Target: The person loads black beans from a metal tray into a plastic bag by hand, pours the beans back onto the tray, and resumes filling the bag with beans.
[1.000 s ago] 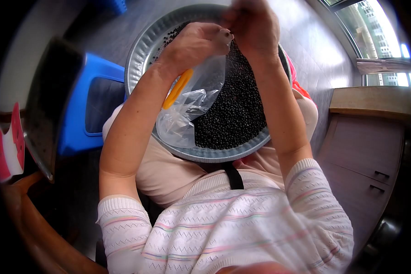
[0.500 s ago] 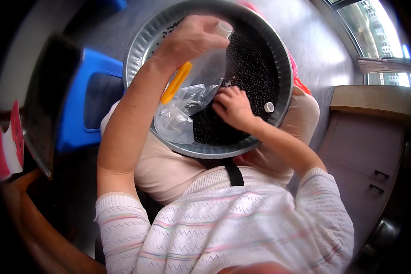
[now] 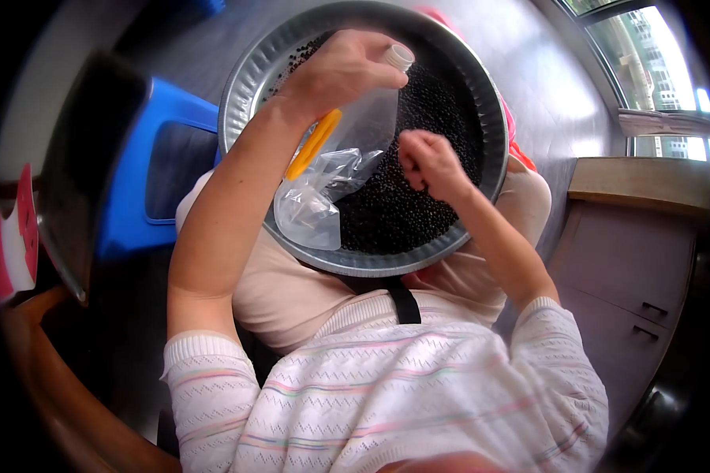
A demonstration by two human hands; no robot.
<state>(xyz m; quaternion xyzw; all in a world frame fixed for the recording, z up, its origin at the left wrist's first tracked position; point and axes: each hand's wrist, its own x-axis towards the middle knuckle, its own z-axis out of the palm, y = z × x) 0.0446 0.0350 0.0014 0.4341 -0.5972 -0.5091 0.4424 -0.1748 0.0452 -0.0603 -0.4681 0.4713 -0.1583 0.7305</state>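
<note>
My left hand point(image 3: 343, 69) grips the upper part of a clear plastic spout pouch point(image 3: 312, 213) just below its white, uncapped spout point(image 3: 400, 57). A yellow ring handle point(image 3: 314, 145) shows at the pouch's side, beneath my wrist. The lower part of the pouch is crumpled and rests over the rim of a round metal basin. My right hand point(image 3: 432, 162) is closed in a fist above many small, round black beans point(image 3: 394, 209) in the basin, apart from the spout. Whatever lies inside the fist is hidden.
The wide metal basin point(image 3: 493, 142) sits across my lap between my knees. A blue plastic stool point(image 3: 126, 173) stands on the left. On the right is a low cabinet point(image 3: 615, 252) beneath a window point(image 3: 655, 63).
My right hand has risen from the beans, closed into a fist and moved up and right. The white cap in the basin is now hidden. My left hand and the pouch have shifted slightly right.
</note>
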